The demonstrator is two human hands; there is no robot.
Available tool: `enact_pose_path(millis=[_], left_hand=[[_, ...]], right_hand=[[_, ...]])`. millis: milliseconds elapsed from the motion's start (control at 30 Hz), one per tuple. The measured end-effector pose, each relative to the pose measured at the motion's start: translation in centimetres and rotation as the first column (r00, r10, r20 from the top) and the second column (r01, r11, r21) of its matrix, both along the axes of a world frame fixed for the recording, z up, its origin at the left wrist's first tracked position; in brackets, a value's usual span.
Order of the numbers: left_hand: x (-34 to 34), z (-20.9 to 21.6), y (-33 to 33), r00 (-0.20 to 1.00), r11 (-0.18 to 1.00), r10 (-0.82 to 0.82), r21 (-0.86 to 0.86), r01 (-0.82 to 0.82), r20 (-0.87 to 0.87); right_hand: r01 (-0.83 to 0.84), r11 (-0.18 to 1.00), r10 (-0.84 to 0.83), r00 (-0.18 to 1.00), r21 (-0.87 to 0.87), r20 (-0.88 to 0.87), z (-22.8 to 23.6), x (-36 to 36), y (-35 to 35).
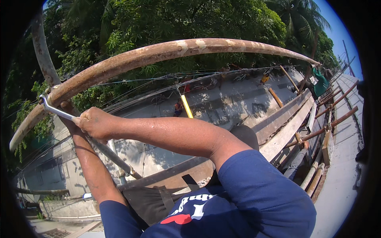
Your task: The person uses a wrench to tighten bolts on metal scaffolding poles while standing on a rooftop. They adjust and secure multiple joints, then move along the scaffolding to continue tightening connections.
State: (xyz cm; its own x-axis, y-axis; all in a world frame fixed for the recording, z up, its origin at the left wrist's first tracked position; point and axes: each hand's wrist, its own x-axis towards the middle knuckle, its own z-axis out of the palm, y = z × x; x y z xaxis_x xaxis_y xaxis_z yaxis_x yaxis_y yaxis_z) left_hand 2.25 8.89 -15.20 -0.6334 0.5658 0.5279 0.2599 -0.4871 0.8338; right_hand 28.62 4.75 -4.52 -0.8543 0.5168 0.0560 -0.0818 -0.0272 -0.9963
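My right hand (94, 123) is closed around the handle of a silver wrench (59, 112). The wrench's far end sits at the joint where a long rusty scaffold pipe (139, 55) crosses a slanting upright pole (44, 59). My right forearm stretches leftward across the view. Below the pipe, my left hand (70, 115) reaches up to the same joint and appears closed on the pole. Its fingers are mostly hidden behind the wrench and my right hand. The fastener under the wrench is too small to make out.
Wooden planks (287, 129) run beside me at height. Rusty pipes (333, 123) jut out at right, near another person's hand (305, 145). A yellow bar (186, 106) stands ahead. Cables (158, 88) cross above a paved street (222, 105) with people far below. Trees (190, 23) rise behind.
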Motion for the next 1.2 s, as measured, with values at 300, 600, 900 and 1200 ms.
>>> enact_pose_path(millis=[300,600,900,1200], left_hand=[[-1.7,-1.2,-0.3,1.0,1.0,0.006,-0.02,-0.006,-0.002],[-0.2,-1.6,-0.6,0.981,0.984,0.176,0.018,-0.175,-0.078],[0.2,-2.5,-0.4,0.982,0.985,0.174,0.006,-0.174,-0.08],[0.5,-2.9,-0.8,0.99,0.989,0.144,0.022,-0.144,-0.011]], right_hand=[[0.088,0.976,-0.069,0.993,0.198,-0.1,-0.8,1.6,-1.0],[-0.047,0.998,0.05,0.995,0.04,-0.083,-10.6,9.3,-2.2],[0.314,0.947,-0.32,0.905,0.065,0.28,-18.0,4.6,6.4],[0.337,0.897,-0.345,0.938,0.287,-0.025,-14.7,-5.1,12.5]])
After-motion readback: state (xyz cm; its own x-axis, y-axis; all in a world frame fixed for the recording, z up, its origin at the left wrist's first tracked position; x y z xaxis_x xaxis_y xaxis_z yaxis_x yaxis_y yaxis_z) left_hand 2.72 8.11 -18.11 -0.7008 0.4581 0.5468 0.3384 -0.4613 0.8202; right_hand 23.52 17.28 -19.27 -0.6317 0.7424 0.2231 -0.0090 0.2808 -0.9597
